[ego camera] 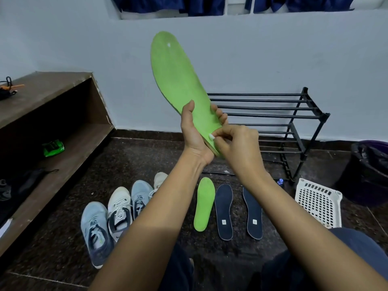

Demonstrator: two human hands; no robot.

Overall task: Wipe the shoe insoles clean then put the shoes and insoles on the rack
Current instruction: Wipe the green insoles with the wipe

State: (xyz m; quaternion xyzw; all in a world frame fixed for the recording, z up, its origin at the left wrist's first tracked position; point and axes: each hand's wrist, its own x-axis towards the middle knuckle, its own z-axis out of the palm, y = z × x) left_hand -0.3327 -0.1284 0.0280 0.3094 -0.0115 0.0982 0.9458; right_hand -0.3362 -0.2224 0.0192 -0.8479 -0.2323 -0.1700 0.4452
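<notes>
The left hand is closed around the heel end of a green insole, holding it upright with the toe pointing to about eleven o'clock against the wall. The right hand is pinched shut on a small white scrap pressed to the heel of that insole; whether it is a wipe, a sticker or a bit of lint cannot be told. This looks like the cleaning step, barely started on this insole. On the floor at six o'clock lie a second green insole and two dark insoles, side by side, with four shoes in a row at about seven o'clock. The black rack stands bare at three o'clock. Next, I judge, the whole green face needs wiping from heel to toe, the left hand keeping it steady.
</notes>
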